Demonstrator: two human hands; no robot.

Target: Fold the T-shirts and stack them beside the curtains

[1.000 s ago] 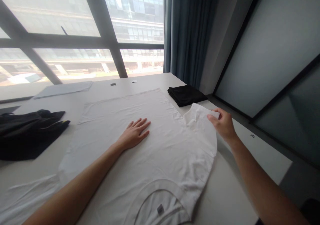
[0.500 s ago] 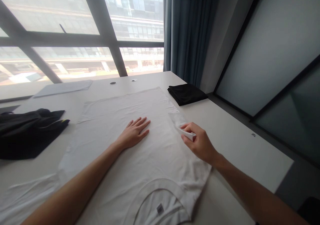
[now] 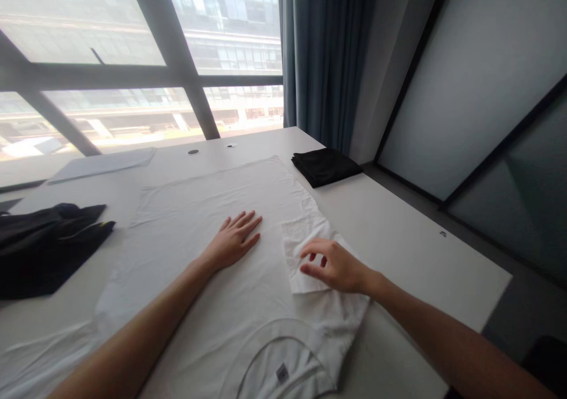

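Observation:
A white T-shirt (image 3: 199, 292) lies spread on the table, its round collar (image 3: 266, 328) closest to me and a small dark label showing inside the neck. The right sleeve (image 3: 295, 269) is folded inward over the shirt's body. My left hand (image 3: 234, 240) rests flat on the middle of the shirt with its fingers spread. Just over the folded sleeve, my right hand (image 3: 334, 264) has its thumb and fingers apart, with nothing between them. The other sleeve stretches out at the lower left, partly behind my left forearm.
A folded black cloth (image 3: 326, 166) lies on the white table (image 3: 398, 227) beyond the shirt's right side. Dark crumpled clothing (image 3: 48, 248) is at the left. A flat white folded cloth (image 3: 101, 164) lies near the window. A blue curtain (image 3: 325, 56) hangs behind the table.
The sleeve edge that my right hand was pinching now lies flat, folded over the shirt. My right hand has let go and opened. My left hand stays in place on the shirt.

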